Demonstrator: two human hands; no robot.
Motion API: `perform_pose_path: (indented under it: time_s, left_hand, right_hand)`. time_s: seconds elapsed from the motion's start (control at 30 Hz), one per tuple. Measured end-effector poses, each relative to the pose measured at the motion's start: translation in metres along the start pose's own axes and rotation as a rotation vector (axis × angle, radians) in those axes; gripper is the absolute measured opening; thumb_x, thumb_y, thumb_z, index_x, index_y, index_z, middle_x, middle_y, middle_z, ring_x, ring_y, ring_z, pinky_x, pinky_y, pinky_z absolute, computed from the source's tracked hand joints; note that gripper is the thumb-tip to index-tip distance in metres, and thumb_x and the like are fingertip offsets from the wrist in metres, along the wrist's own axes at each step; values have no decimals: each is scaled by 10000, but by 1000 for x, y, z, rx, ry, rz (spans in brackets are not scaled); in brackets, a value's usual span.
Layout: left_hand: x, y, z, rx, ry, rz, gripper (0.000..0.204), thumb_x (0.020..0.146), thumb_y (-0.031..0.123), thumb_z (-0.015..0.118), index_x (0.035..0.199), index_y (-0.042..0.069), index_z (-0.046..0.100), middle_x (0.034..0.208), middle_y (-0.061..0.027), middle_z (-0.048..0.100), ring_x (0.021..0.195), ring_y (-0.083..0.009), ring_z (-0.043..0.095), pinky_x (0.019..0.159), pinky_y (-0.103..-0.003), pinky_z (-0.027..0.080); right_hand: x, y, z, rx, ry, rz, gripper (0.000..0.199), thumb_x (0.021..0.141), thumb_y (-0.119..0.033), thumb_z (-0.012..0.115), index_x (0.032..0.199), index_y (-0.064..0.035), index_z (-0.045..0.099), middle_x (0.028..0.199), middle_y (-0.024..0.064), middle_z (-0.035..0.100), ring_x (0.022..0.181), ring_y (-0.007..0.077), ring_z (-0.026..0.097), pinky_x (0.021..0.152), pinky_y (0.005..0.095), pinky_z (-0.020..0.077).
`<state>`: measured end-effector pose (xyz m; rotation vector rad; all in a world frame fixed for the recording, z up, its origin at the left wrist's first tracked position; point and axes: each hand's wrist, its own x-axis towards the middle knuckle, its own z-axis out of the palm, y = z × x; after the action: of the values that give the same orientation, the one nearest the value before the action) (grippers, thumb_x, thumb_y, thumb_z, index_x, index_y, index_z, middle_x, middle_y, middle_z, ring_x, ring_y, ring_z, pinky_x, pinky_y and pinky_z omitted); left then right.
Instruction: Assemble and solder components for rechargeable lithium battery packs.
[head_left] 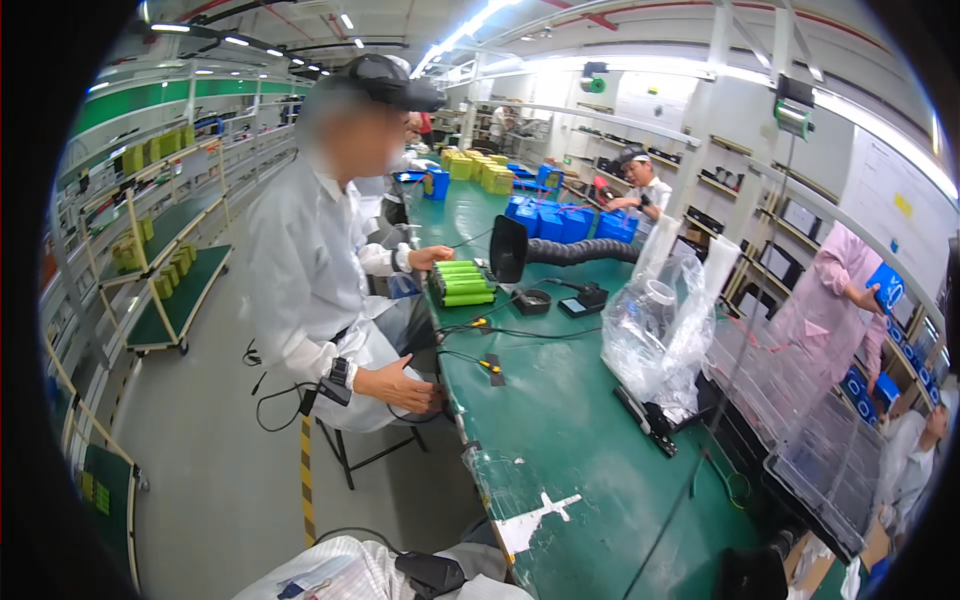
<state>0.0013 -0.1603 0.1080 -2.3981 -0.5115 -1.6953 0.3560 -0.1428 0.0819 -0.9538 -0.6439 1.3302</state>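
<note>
Neither of my hands shows; only my white striped clothing [330,572] and a black device [432,572] on it appear at the lower edge. Just ahead is the green-topped bench [590,385], its near edge marked by a torn white patch [535,520]. To the left of the bench a seated co-worker in a white coat [300,270] has one hand [430,257] beside a pack of green cylindrical cells [465,284]. That person's other hand [395,385] is held low near the bench edge with fingers extended.
A black fume hose [580,252], cables and clear plastic bags [655,330] lie on the bench. Blue packs [550,220] and yellow ones [480,168] stand farther back. Clear plastic trays [825,460] are at right. Green-shelved carts [175,300] stand left. Other people work across the bench.
</note>
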Motion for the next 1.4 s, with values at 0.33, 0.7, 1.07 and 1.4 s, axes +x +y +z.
perform_pose_path:
  time_s: [0.33,0.7,1.07,1.4]
  left_hand:
    - [-1,-15,-12,130,10,-125,149,802,166,770,811,79,650,612,6,455,513,-165,459,461,-307,331]
    - [3,-16,-13,157,-6,-128,152,778,155,780,777,98,640,602,4,435,511,-168,456,470,-307,342]
    - [6,-17,-9,164,-63,-165,136,770,144,782,818,107,660,608,6,466,515,-162,476,475,-306,349]
    - [39,-29,31,201,-326,-123,171,664,149,796,780,157,670,593,75,449,541,-125,405,496,-283,278]
  right_hand:
    - [111,7,-38,54,-106,-71,362,986,-187,549,1344,-144,515,1061,97,647,858,202,598,736,334,511]
    - [108,-13,-15,-77,118,-48,226,971,-236,605,1143,-89,609,1022,78,671,887,199,624,761,358,529]
    - [27,12,-17,-823,362,-843,266,947,-178,657,1079,6,518,748,96,621,626,132,557,570,266,460]
    - [-60,4,15,-1021,319,-1279,358,871,-289,724,942,10,541,767,101,576,631,174,546,616,282,454]
